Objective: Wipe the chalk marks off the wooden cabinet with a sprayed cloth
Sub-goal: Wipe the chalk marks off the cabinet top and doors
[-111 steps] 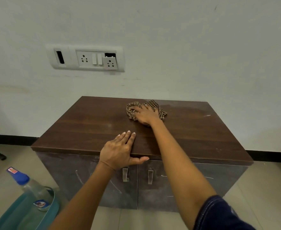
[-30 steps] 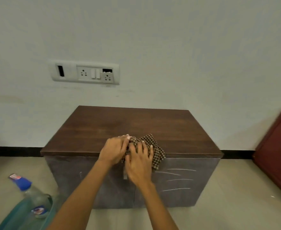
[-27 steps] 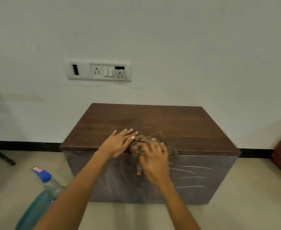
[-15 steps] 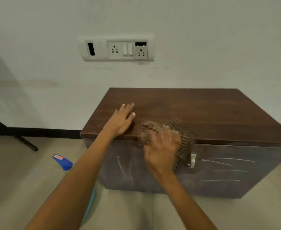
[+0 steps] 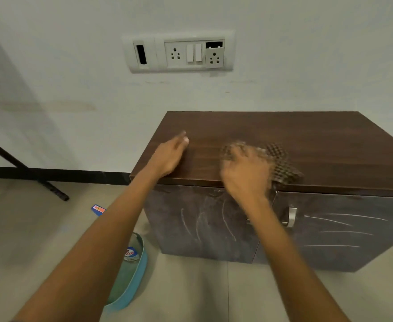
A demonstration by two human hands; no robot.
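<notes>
A low wooden cabinet with a dark brown top stands against the white wall. White chalk marks streak its grey left door, and more chalk lines cross the right door. My right hand presses a brown checked cloth onto the top near the front edge; both are blurred by motion. My left hand lies flat on the top's front left corner, fingers together, holding nothing.
A teal basin sits on the tiled floor left of the cabinet, with a spray bottle in it, its blue cap showing past my left forearm. A socket panel is on the wall. A black stand leg slants at far left.
The view has swung left and dipped, so the cabinet sits further right. My right hand with the cloth has slid up from the front edge onto the top. My left hand stays at the corner.
</notes>
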